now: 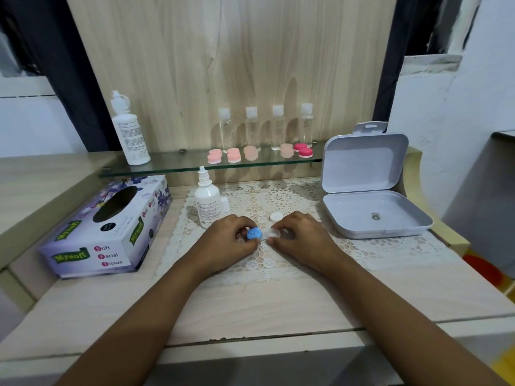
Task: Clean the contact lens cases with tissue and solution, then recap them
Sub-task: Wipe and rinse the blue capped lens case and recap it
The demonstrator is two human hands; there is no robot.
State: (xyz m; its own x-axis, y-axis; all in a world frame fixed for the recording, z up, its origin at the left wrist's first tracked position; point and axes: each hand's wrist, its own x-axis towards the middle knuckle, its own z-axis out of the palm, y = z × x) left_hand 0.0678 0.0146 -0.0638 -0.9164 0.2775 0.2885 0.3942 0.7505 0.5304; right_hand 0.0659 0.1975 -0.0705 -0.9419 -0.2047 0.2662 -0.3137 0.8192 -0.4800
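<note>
On the lace mat (278, 271), the contact lens case (267, 234) lies flat with its long axis running left to right. The left hand (228, 242) pinches its blue cap (254, 234), and the right hand (302, 239) grips the other well, seemingly uncapped. A white cap (276, 217) sits just beyond. The open grey box (348, 215) holds one small ring-like item (375, 217). Farther back, clear bottles (252, 128) look nearly empty.

A lens case (271, 234) with blue cap (254, 234) on left; white cap (276, 217) lies behind.
</note>
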